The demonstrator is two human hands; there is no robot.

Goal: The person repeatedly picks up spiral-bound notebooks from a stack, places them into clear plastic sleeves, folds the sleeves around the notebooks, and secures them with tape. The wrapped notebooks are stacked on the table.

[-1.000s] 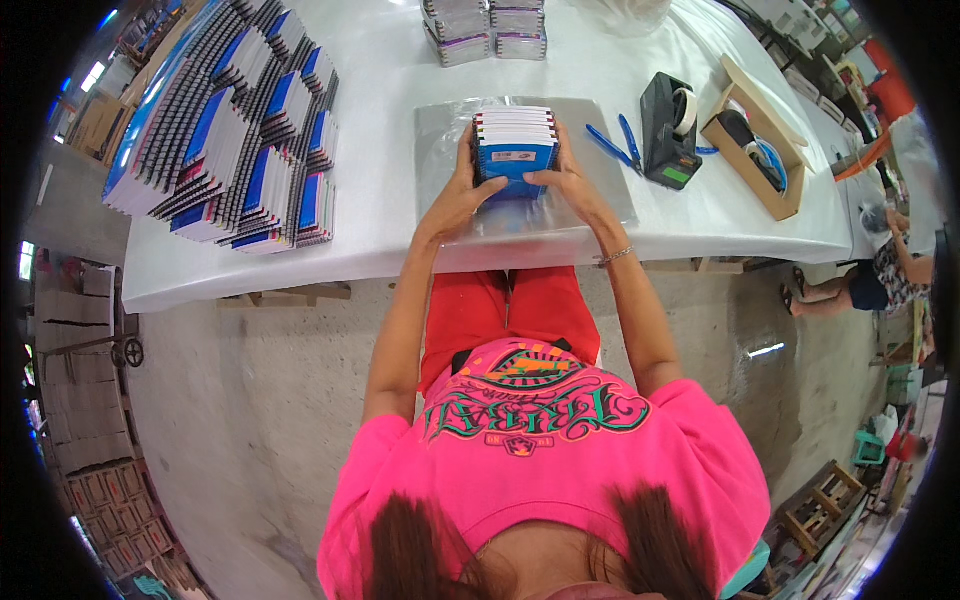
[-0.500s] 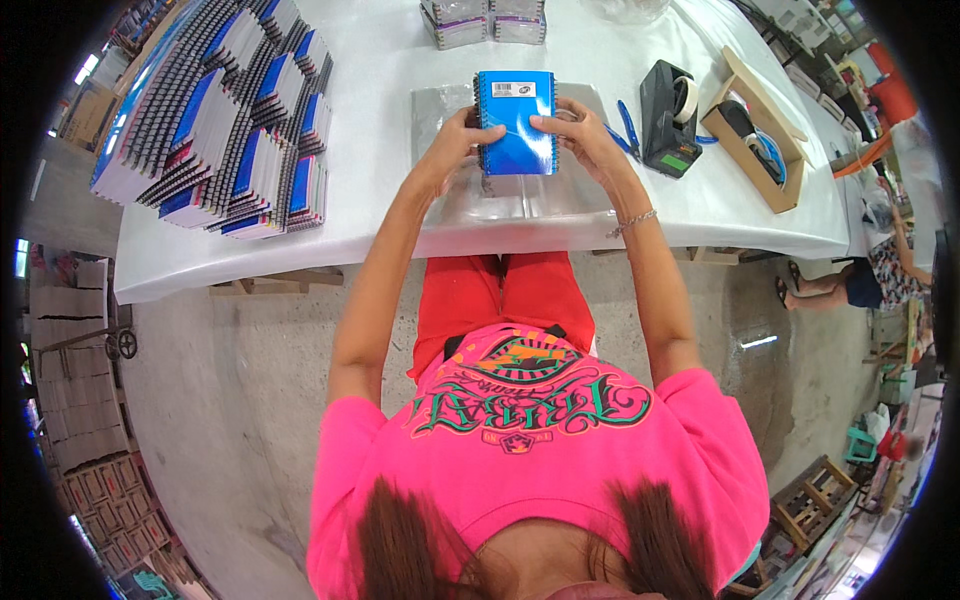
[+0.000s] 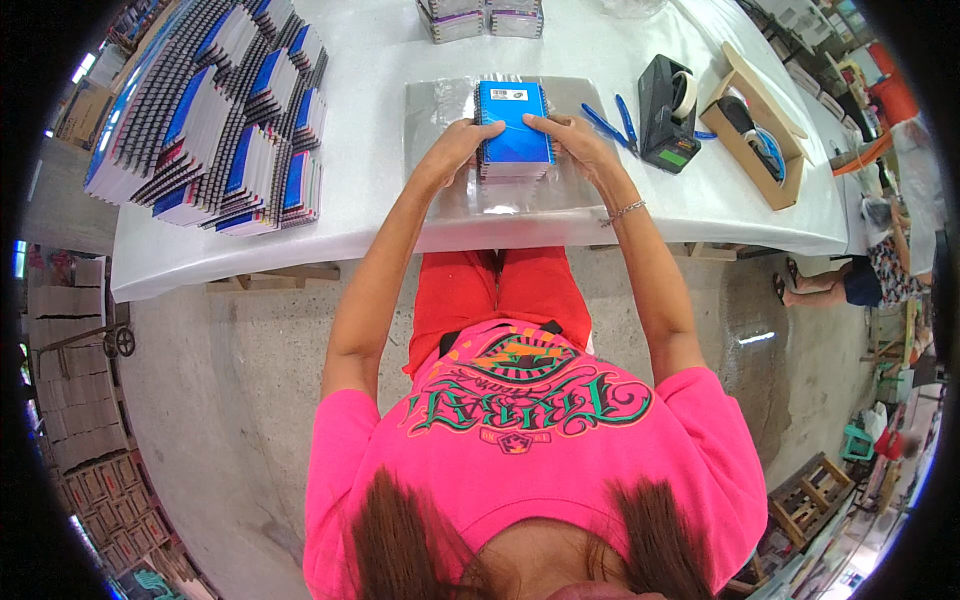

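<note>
A small stack of blue spiral notebooks (image 3: 515, 140) sits on a sheet of clear plastic (image 3: 430, 190) in front of me, a white label on its top cover. From the left, my left hand (image 3: 460, 150) grips the stack's side, thumb resting on the top cover. My right hand (image 3: 578, 145) clasps the opposite side, its thumb also on the cover. The fingers of both hands are partly hidden beside the notebooks. Just right of the plastic lies a pair of blue-handled scissors or snips (image 3: 622, 125), spread apart.
Tall rows of spiral notebooks (image 3: 240, 130) fill the table's left. Wrapped notebook bundles (image 3: 480, 20) stand at the far edge. A black tape dispenser (image 3: 668, 115) and a cardboard box (image 3: 765, 150) holding tools are on the right. Another person's legs (image 3: 820, 285) show at far right.
The top notebook has been lowered and now rests squarely on the stack. Both hands came down with it and stay on its sides.
</note>
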